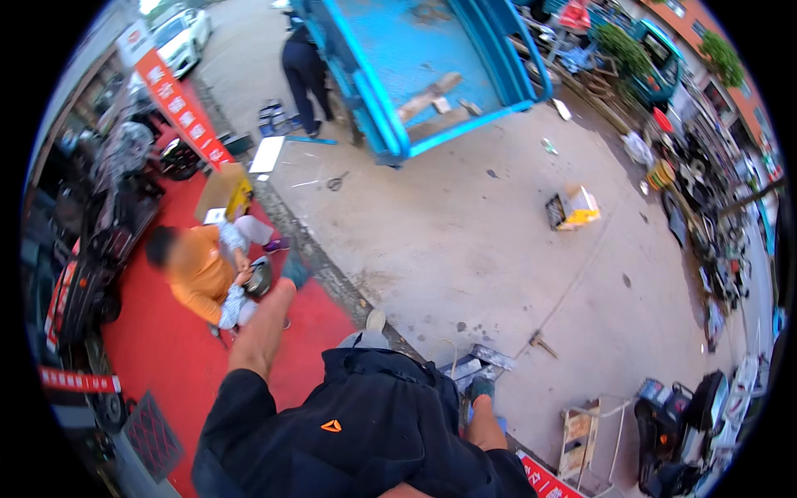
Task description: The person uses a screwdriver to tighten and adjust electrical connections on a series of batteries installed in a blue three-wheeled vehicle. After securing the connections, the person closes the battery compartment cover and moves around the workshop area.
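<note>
My left hand (pixel 295 267), in a dark greenish glove, reaches out over the red ground covering near the kerb. It is smeared by motion, so its fingers do not show clearly. Down at my right side, my right hand (pixel 481 387) wears a dark glove too. Right beside it are grey metal pieces (pixel 493 357), one of them a long bar or channel. Whether that hand grips them or only overlaps them I cannot tell; its fingers are hidden.
A seated person in orange (pixel 203 270) holds a round dark object (pixel 259 278) close to my left hand. Another person (pixel 305 70) stands by a blue truck bed (pixel 390 153). A hammer (pixel 544 344), an open yellow-white box (pixel 574 207) and a parked scooter (pixel 685 432) are to the right.
</note>
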Available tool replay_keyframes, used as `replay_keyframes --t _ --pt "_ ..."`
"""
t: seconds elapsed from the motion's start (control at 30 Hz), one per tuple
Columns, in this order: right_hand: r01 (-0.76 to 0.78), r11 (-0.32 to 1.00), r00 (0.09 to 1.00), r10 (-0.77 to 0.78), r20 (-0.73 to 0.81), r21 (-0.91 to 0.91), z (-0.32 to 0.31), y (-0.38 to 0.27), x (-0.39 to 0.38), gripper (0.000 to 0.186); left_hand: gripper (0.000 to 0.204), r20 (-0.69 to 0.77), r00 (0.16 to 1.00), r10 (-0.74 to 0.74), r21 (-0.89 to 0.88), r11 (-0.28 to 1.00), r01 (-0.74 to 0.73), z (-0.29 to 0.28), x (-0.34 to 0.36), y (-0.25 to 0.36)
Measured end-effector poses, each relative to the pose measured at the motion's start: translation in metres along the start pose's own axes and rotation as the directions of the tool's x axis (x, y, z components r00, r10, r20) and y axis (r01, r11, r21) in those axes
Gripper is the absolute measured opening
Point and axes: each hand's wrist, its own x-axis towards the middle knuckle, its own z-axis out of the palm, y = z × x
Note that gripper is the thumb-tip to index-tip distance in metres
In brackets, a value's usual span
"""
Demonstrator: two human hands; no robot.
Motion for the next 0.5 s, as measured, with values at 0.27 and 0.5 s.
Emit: replay_keyframes --t 0.27,0.5 --pt "-0.421 0.899 0.892 0.388 0.233 0.116 0.022 0.041 -0.065 0.035 0.103 -0.359 0.375 -0.855 -0.922 0.262 -0.285 -0.325 0.208 -0.111" --pt "-0.454 0.809 0.888 0.447 0.111 0.374 -0.048 0.003 0.031 0.026 0.085 -0.544 0.527 -0.653 -0.788 0.614 -0.052 -0.441 0.532 -0.013"
